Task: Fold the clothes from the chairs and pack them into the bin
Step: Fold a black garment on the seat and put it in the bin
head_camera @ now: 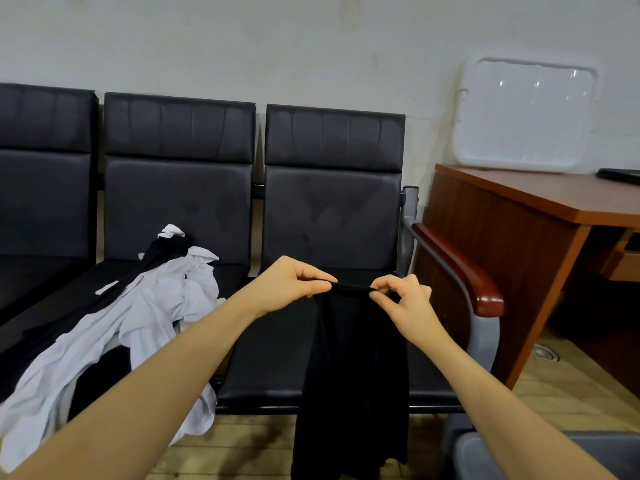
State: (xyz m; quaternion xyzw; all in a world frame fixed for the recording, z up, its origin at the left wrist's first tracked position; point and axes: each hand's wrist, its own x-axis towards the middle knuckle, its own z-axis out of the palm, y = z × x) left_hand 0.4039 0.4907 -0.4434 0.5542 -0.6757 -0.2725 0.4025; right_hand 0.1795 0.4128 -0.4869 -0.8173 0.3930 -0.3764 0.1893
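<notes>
Left hand (294, 284) and right hand (401, 299) each pinch the top edge of a black garment (353, 368), which hangs toward 6 o'clock over the right chair (332, 209); bin (485, 455) at 5 o'clock

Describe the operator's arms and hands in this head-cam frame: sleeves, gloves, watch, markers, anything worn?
Nothing worn that shows. The left hand and right hand are bare: no gloves, rings or tracking markers visible. Both forearms are uncovered from the wrist down to the frame's lower edge, so no sleeve cuffs, watch, bands or cables appear. Anything above the forearms is out of view.
</notes>
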